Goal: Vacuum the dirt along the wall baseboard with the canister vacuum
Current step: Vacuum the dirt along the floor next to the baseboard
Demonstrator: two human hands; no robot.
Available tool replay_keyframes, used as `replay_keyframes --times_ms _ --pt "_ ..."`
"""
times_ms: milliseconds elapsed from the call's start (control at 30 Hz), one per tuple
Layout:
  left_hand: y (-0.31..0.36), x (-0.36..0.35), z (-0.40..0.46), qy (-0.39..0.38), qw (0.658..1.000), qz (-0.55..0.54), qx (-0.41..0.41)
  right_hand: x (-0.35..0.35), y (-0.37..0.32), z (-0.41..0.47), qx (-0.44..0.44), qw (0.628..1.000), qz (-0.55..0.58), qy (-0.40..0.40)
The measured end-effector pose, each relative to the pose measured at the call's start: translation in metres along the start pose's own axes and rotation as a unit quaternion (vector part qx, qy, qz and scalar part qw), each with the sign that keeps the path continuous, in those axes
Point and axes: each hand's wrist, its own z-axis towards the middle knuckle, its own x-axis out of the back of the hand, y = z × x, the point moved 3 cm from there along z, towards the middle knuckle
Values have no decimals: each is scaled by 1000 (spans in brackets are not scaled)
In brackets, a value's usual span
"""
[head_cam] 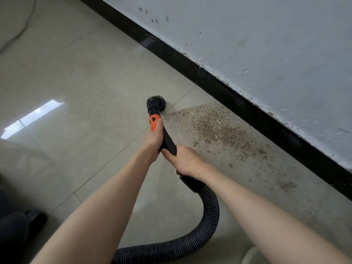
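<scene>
A black vacuum wand (167,141) with an orange slider (154,122) ends in a round black brush nozzle (155,101) that sits on the beige tiled floor. My left hand (154,138) grips the wand just below the orange part. My right hand (185,161) grips it lower down, above the cuff of the ribbed black hose (208,212). Brown dirt (219,130) is scattered on the tile to the right of the nozzle, along the black baseboard (247,109). The canister itself is out of sight.
A scuffed white wall (266,44) rises above the baseboard. The hose loops down to the bottom edge of the view. A dark shoe and trouser leg (22,225) are at lower left. A thin cable (21,29) lies on the floor at top left.
</scene>
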Motion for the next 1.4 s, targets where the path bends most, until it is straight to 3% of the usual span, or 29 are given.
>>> replay_keyframes --times_ms 467,1400 --pt "-19 -4 -59 -26 997 22 72 3 2 -64 -87 995 -8 -39" --pt "8 -143 -27 -145 981 117 52 78 79 -42 -152 984 49 82"
